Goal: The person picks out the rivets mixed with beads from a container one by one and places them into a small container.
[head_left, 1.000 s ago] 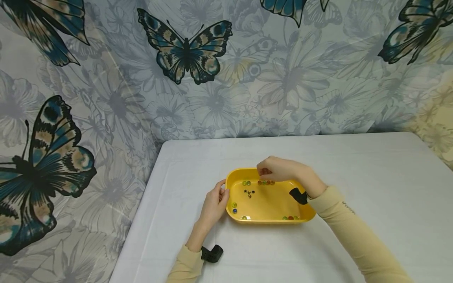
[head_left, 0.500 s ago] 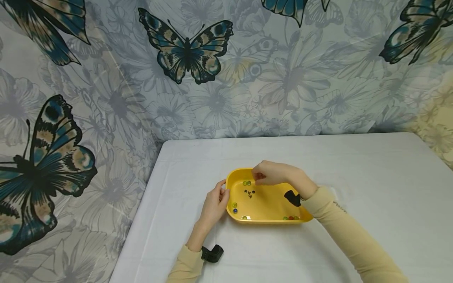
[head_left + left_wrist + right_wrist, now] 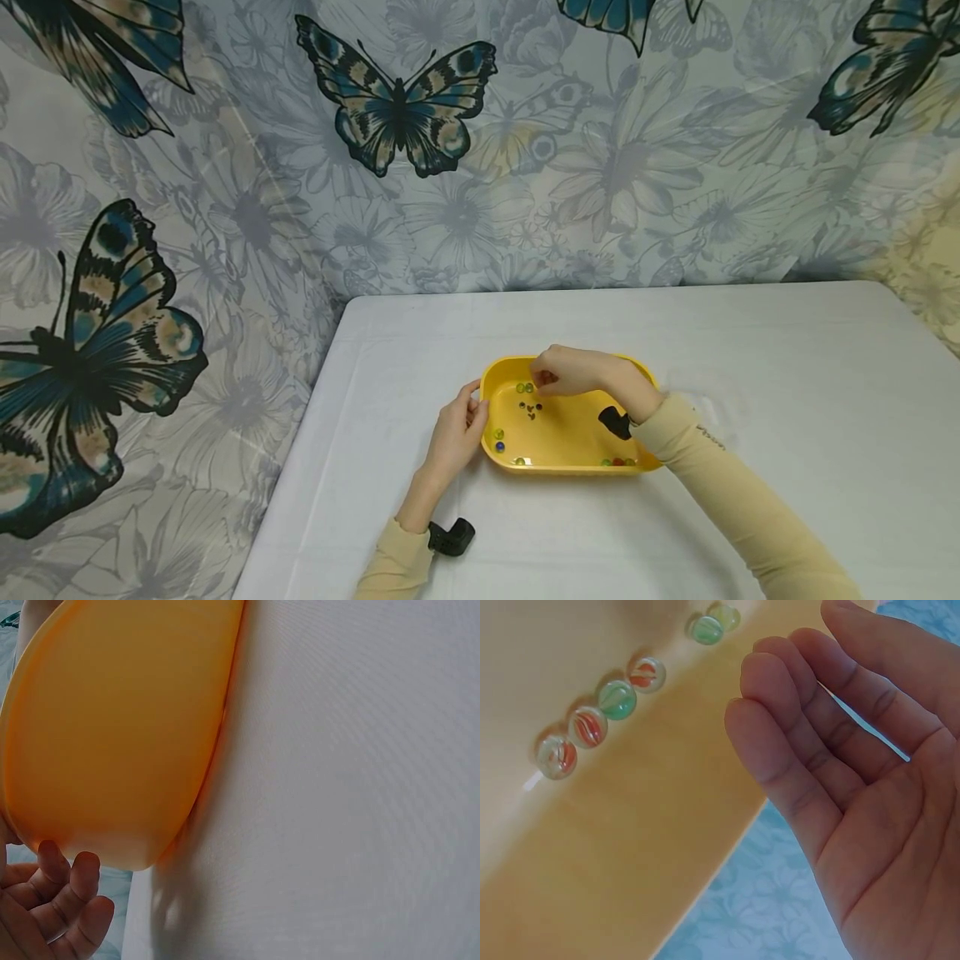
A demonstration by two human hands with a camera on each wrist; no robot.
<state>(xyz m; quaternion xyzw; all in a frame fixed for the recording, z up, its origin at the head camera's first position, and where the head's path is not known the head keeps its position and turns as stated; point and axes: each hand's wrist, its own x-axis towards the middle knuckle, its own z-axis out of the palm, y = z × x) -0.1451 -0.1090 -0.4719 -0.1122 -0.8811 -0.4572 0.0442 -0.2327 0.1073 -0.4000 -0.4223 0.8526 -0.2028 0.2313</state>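
Head view: a yellow tray (image 3: 570,433) sits at centre frame on the white worktop (image 3: 750,375), with marbles (image 3: 523,388) scattered along its inner edges. The left hand (image 3: 455,433) rests against the tray's left rim, fingers curled at the edge. The right hand (image 3: 581,372) hovers over the tray's upper rim, fingertips lowered near the green pair of marbles; whether its grip has anything cannot be told here.

Left wrist view: the tray's orange-yellow underside (image 3: 112,727) fills the upper left of the frame, and curled fingers (image 3: 71,889) touch its rim at lower left — a steadying hold, not a clamp.

Right wrist view: the right palm (image 3: 870,795) is open and empty, fingers relaxed; a row of marbles (image 3: 604,720) lies against the tray wall at upper left.

Judgement: keep the left hand bracing the rim, since marbles will likely roll at any tilt — take them singly, pinching from above against the wall.
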